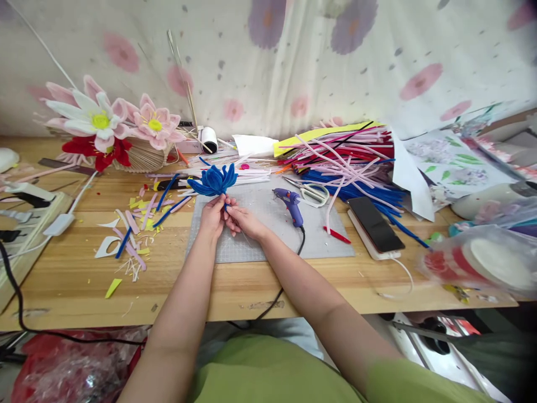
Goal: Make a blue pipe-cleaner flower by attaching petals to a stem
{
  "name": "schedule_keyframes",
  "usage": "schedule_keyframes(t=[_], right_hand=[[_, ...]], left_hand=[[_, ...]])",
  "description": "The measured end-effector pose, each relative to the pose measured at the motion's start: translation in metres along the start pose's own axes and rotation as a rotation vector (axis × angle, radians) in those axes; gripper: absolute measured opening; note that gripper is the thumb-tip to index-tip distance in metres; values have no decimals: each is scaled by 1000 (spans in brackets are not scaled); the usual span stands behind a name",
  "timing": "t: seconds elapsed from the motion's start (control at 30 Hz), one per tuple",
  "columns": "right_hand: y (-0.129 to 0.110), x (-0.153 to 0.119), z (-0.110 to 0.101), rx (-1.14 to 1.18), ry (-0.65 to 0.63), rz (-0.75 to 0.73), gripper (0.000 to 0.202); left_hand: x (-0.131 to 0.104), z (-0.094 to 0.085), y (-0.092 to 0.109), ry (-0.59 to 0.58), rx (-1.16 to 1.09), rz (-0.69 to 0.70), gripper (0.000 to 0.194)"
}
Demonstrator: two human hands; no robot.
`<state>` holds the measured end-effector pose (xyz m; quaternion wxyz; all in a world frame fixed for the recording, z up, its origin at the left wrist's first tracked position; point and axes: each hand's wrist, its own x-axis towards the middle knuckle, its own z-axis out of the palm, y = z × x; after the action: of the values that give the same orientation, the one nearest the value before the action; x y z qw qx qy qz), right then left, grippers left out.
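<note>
A blue pipe-cleaner flower [215, 180] stands upright above the left part of the grey cutting mat [268, 246], petals spread at the top. My left hand [213, 215] pinches its base from the left. Beside it, my right hand [243, 220] closes its fingers on the lower stem, touching the left hand. To the right on the mat lies a purple glue gun [290, 206], its black cord running toward the table's front edge. Scissors with pale handles [314, 194] rest behind the glue gun. A red pen-like tool [337, 235] lies near the mat's right edge.
Pipe cleaners [348, 162] in several colours lie heaped at the back right. A phone [375, 224] rests on a white power bank. Finished flowers [100, 120] stand at the back left, above cut scraps [134, 235]. A power strip [33, 224] is far left; a plastic-wrapped tub [474, 263] is right.
</note>
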<state>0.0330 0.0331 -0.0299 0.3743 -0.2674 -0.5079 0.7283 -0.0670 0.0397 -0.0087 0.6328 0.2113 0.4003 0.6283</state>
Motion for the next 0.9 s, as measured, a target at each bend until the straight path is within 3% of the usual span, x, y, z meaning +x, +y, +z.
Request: schedule_keyframes(t=[0.27, 0.73, 0.8, 0.9], right_hand=[[10, 3, 13, -263, 320, -53, 34], [10, -1, 12, -262, 223, -82, 42], [10, -1, 10, -238, 267, -111, 39], [10, -1, 3, -207, 430, -153, 40]], left_hand=[[1, 3, -6, 73, -15, 26, 15], [-8, 7, 2, 73, 23, 89, 21], [-9, 5, 9, 98, 2, 120, 21], [-12, 1, 22, 130, 43, 103, 18]])
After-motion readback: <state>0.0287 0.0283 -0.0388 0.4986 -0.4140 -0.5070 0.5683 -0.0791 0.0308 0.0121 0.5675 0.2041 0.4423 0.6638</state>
